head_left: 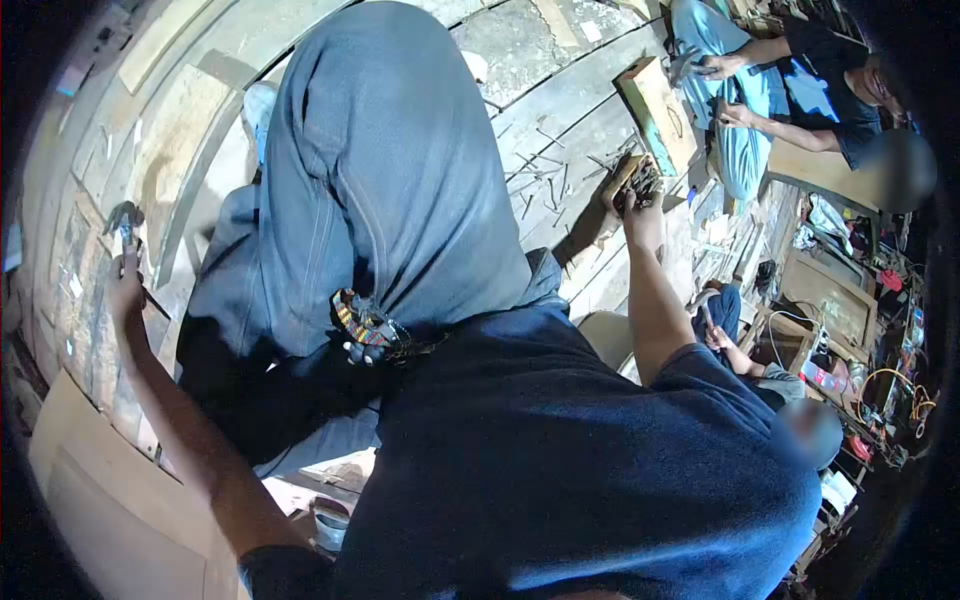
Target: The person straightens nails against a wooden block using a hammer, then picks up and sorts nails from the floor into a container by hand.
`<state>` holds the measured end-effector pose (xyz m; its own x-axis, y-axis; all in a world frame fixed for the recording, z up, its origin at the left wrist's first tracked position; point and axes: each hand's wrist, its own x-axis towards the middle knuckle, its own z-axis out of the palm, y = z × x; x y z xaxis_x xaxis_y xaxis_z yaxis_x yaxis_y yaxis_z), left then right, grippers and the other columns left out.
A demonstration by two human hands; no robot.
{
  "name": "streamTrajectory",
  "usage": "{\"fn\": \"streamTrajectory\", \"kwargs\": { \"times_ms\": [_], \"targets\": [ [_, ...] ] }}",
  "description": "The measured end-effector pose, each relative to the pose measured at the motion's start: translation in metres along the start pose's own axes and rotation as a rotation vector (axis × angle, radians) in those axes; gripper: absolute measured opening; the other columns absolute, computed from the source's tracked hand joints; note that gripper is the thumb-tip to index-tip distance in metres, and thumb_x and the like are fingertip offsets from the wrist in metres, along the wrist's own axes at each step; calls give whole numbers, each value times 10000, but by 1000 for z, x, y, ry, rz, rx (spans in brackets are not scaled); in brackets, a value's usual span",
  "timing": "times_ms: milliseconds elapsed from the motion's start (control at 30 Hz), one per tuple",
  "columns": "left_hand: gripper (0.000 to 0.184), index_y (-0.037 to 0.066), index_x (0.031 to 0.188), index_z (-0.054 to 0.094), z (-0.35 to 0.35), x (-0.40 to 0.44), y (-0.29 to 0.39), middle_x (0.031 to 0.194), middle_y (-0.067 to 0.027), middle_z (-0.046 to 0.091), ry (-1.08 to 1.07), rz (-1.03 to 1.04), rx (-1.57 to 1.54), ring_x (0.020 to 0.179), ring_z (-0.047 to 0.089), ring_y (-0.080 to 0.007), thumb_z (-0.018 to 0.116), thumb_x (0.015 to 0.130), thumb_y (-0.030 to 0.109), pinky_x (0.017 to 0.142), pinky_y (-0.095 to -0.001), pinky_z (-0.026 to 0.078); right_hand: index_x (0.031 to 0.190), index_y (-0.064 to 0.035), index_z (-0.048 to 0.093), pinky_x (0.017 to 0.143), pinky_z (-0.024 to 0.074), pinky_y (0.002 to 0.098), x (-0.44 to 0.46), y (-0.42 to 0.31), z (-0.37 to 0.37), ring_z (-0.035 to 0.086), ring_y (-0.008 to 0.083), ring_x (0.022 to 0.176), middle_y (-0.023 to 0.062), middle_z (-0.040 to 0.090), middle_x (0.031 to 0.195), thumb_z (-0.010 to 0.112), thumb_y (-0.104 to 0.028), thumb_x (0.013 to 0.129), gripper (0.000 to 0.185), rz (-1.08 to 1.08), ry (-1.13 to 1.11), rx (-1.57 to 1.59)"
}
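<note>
At the far left, my left hand [127, 284] is wrapped round the handle of a hammer [125, 216], its dark curved head pointing away from me over the boards. On the right side, my right hand [643, 214] reaches out with fingers bent at a bunch of nails [642, 181]. The nails sit against a small tan wooden piece or container [622, 183]; its inside is partly hidden. More loose nails [545, 172] lie scattered on the planks to the left of that hand.
My bent legs [400, 170] fill the middle. A wooden block [660, 115] stands beyond my right hand. One person [800, 95] sits at upper right holding a hammer [685, 68]; another, lower right, grips a hammer [705, 299]. Cables and clutter [890, 390] line the right edge.
</note>
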<state>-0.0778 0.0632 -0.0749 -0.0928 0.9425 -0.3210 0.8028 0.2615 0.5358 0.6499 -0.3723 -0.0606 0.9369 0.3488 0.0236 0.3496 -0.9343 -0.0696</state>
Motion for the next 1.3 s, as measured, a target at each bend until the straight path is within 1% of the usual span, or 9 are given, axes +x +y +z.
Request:
{"fn": "streamTrajectory", "kwargs": {
  "times_ms": [100,367,400,567,700,800,1000,1133,1300],
  "targets": [
    [364,77,793,549,-3,-13,14,493,19,385,-69,-65,-125,343,328,-86,553,877,432,339,-262,241,1037,-100,549,735,470,472,5,-9,-7,619,374,879,194,650,922,539,-468,836,419,28,-63,-188],
    [370,87,796,532,-4,-9,7,489,30,367,-94,-91,-140,341,330,-81,554,877,447,334,-257,237,944,-118,600,727,487,465,16,-19,-1,633,373,829,176,660,857,485,-487,851,398,63,-28,-229],
    [370,87,796,532,-5,-9,8,489,30,367,-94,-91,-140,341,330,-81,554,877,447,334,-257,237,911,-91,657,732,493,447,18,-18,-3,628,376,862,214,651,862,519,-442,845,383,70,-46,-152],
    [388,74,825,560,-5,-2,1,492,22,401,-133,-105,-101,353,382,-87,563,866,460,346,-260,269,938,-43,684,778,493,434,27,-12,-6,630,375,883,229,647,915,520,-445,840,444,107,-142,-161],
    [405,64,868,598,-7,-3,-3,505,7,439,-119,-86,-65,360,400,-91,567,860,468,351,-258,282,965,-65,670,806,482,434,22,-31,-12,623,367,925,207,653,952,510,-453,842,437,132,-132,-143],
    [418,59,900,620,-5,0,-7,507,-3,455,-112,-65,-43,361,405,-94,568,858,471,350,-260,291,1002,-139,670,783,494,432,19,-39,-8,636,335,905,172,663,940,492,-435,853,375,220,-19,-141],
    [399,62,898,618,-4,-8,4,497,9,434,-84,-82,-33,366,396,-94,567,863,456,353,-264,288,1010,-81,669,799,492,434,41,-29,20,630,340,927,173,664,952,500,-467,843,453,304,-10,-101],
    [395,57,888,615,-4,-7,-1,502,13,428,-111,-75,-79,370,393,-88,574,861,449,351,-260,285,968,-74,683,798,492,421,39,-37,1,633,326,929,181,660,976,515,-489,831,469,250,-104,-86],
    [386,55,858,605,-1,-11,7,502,15,427,-98,-72,-107,371,387,-83,576,862,440,350,-256,276,983,-74,664,782,492,427,30,-25,-6,634,335,913,175,660,973,508,-494,839,471,177,-13,-50]
  ]
}}
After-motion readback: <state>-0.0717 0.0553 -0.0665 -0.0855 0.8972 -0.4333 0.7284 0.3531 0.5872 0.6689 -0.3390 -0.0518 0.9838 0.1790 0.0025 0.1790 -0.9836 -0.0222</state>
